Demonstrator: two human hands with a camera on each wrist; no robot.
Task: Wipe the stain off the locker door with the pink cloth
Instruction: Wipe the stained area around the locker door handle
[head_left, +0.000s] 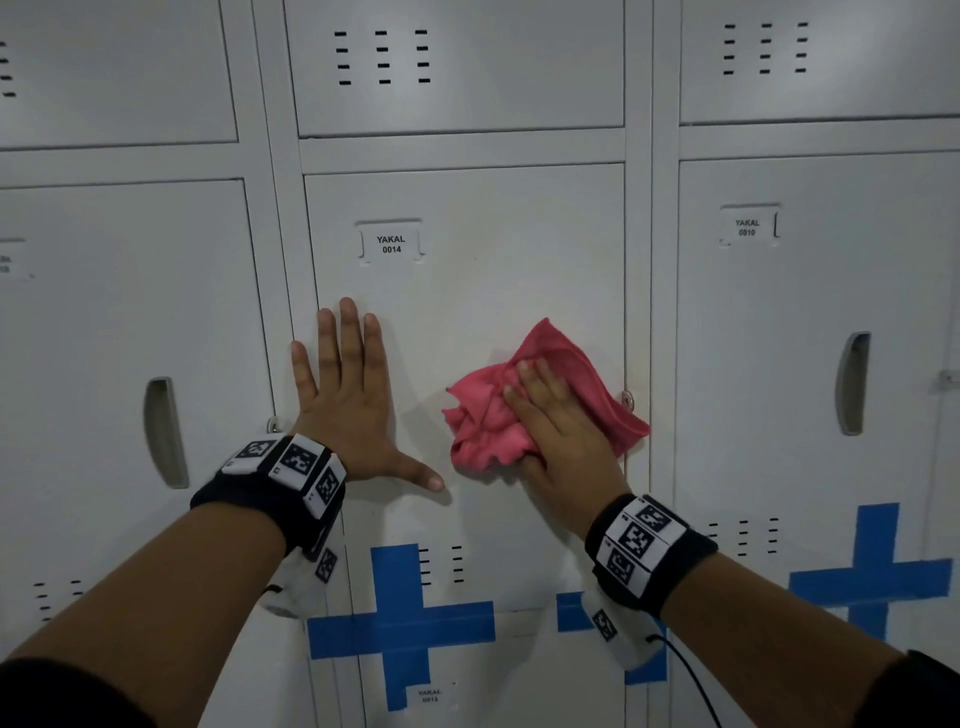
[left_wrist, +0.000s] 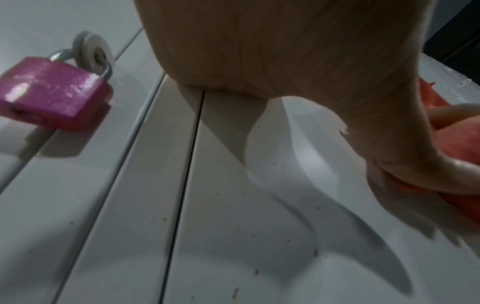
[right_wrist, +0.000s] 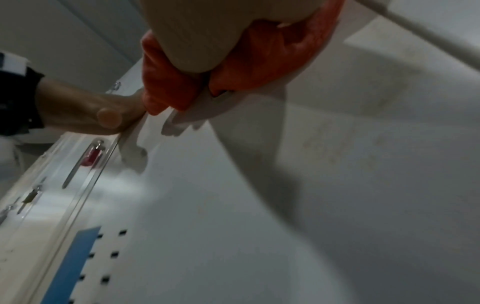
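Crumpled pink cloth (head_left: 524, 400) flat against the pale grey locker door (head_left: 493, 249), low on its right side

Head view facing the locker door (head_left: 467, 291) squarely from arm's reach, each wrist view skimming close along that door from under a palm, all three sharing the pink cloth (head_left: 488, 415).

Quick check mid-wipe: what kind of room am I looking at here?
Likely a locker or changing room: rows of grey metal locker doors with vent slots, numbered name tags, and a pink padlock on a hasp.
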